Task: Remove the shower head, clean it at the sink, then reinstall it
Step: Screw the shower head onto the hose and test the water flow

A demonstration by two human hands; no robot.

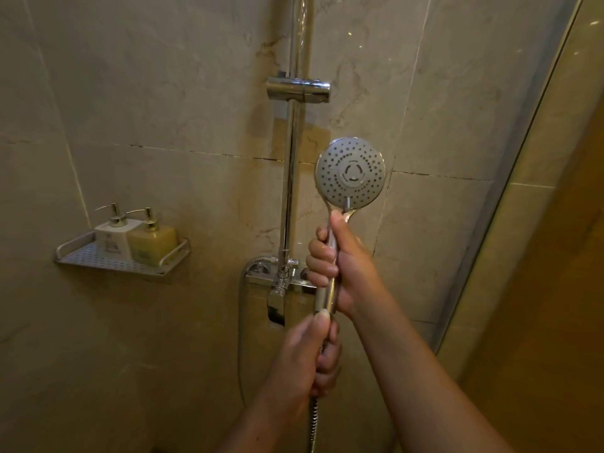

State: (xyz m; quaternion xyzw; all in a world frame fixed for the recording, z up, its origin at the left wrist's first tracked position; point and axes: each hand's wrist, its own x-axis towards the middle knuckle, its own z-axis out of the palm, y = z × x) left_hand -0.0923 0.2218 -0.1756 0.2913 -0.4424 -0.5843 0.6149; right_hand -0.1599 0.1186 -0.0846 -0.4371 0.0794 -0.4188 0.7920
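Note:
The chrome shower head (350,173) stands upright in front of the tiled wall, its grey round spray face turned toward me. My right hand (343,266) is wrapped around its handle. Just below, my left hand (305,358) grips the bottom end of the handle where the metal hose (313,423) joins it; the joint itself is hidden by the fingers. The hose hangs down from that hand. The empty chrome holder (299,89) sits on the vertical rail (291,178), up and to the left of the head.
The mixer valve (277,286) with its lever is on the wall behind my hands. A perforated metal shelf (98,259) at the left carries two pump bottles (137,240). A glass shower panel (510,191) curves down the right side.

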